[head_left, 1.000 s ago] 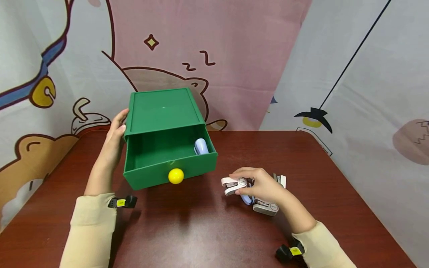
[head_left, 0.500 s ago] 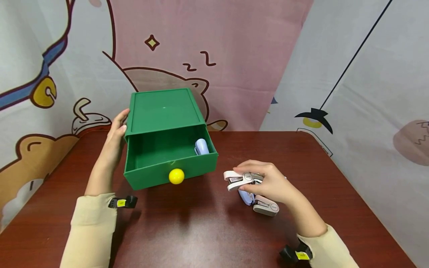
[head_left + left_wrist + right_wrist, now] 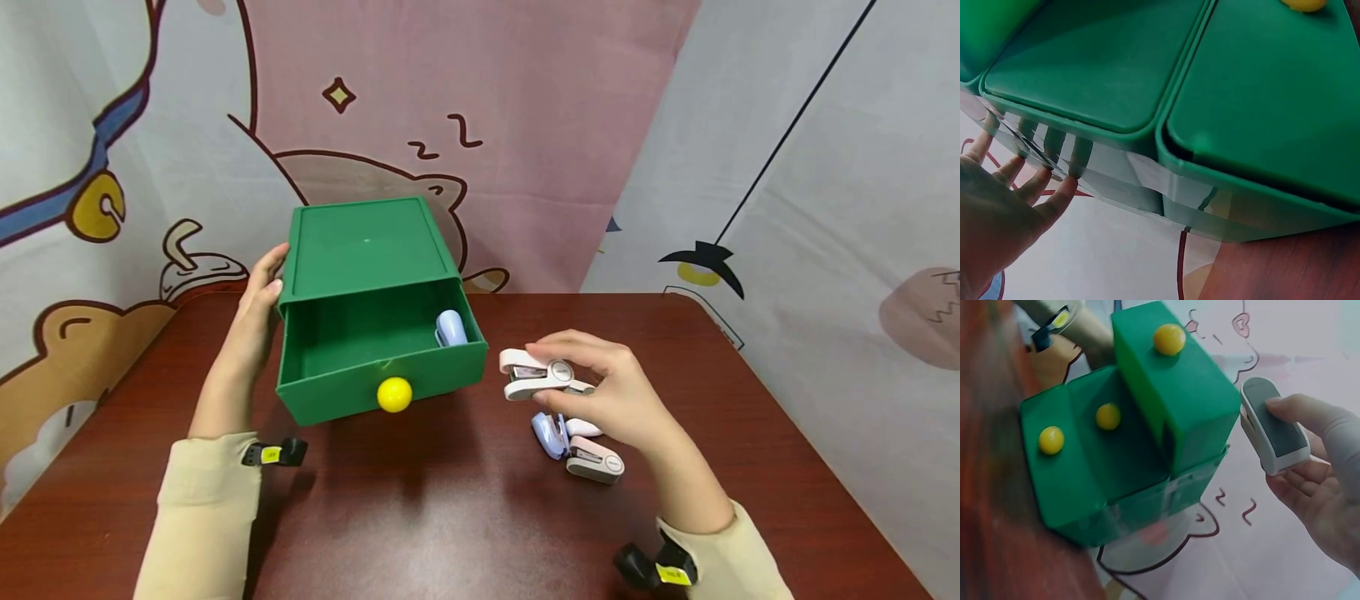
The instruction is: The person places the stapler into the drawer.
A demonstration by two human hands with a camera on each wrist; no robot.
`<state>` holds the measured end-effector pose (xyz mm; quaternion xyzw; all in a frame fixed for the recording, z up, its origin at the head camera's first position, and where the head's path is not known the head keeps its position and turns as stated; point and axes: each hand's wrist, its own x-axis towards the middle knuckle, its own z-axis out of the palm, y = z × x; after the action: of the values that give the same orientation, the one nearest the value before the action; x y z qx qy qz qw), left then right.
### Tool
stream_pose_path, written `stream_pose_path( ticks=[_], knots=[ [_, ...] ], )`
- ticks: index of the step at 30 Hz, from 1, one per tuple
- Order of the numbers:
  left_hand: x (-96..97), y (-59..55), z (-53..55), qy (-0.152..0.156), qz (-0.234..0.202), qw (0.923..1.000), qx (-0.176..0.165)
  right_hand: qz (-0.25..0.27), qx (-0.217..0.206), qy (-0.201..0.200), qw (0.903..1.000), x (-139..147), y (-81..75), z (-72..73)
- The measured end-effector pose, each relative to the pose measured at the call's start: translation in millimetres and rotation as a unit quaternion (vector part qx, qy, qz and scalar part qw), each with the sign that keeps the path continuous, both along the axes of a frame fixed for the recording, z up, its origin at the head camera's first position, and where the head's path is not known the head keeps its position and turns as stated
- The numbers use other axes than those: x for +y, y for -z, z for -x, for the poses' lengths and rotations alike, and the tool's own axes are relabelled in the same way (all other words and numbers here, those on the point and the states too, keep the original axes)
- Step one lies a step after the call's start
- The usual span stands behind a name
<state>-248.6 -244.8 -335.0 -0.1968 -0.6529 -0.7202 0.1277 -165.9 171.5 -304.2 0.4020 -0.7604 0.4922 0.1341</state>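
The left arm reached forward along the left side of the green cabinet [image 3: 367, 246], its hand [image 3: 257, 323] raised against that wall. In the left wrist view its fingers were spread and fairly straight, their tips touching the cabinet's side without curling round anything. The right forearm slanted in from the near right of the cabinet, and the right hand [image 3: 611, 390] was held above the surface [image 3: 420, 517], palm facing the cabinet.

The cabinet was of smooth plastic, boxy with rounded edges, and its side looked transparent in the left wrist view. Its top drawer [image 3: 330, 392] was pulled out, with a glossy, ball-shaped yellow knob [image 3: 393, 394] on the front; the right wrist view showed similar knobs on the other two drawers. The surface was reddish-brown and shiny.

The right fingers pinched a white stapler [image 3: 536, 383], rounded at its end, the thumb lying on a flat grey face and other fingers opposite. It hung to the right of the cabinet's drawer, apart from it, its gap facing the cabinet. A light-blue stapler [image 3: 450, 327] stood inside the drawer at its right front corner. Below the right hand, to the near right of the cabinet, a blue stapler [image 3: 550, 437], a pale grey stapler [image 3: 594, 461] and a partly hidden white piece [image 3: 582, 427] lay clustered.
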Motion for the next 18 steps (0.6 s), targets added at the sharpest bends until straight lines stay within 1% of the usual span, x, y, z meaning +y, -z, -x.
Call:
stream_pose_path(
  ticks=[5,10,14,18],
  knots=[
    [-0.3,0.5,-0.4,-0.002,0.003,1.0,-0.004,0.012,0.031,0.033,0.9989,-11.3,-14.0,2.4],
    [0.6,-0.3,-1.1,-0.001,0.003,1.0,-0.006,0.016,0.053,0.048,0.9973,-26.3,-25.6,5.1],
    [0.9,-1.4,-1.7,-0.002,0.004,1.0,-0.007,0.033,0.05,0.029,0.9978,-40.5,-33.6,8.2],
    [0.4,-1.9,-2.5,0.0,-0.001,1.0,-0.004,0.053,0.036,0.003,0.998,-55.6,-41.3,13.6]
  ],
)
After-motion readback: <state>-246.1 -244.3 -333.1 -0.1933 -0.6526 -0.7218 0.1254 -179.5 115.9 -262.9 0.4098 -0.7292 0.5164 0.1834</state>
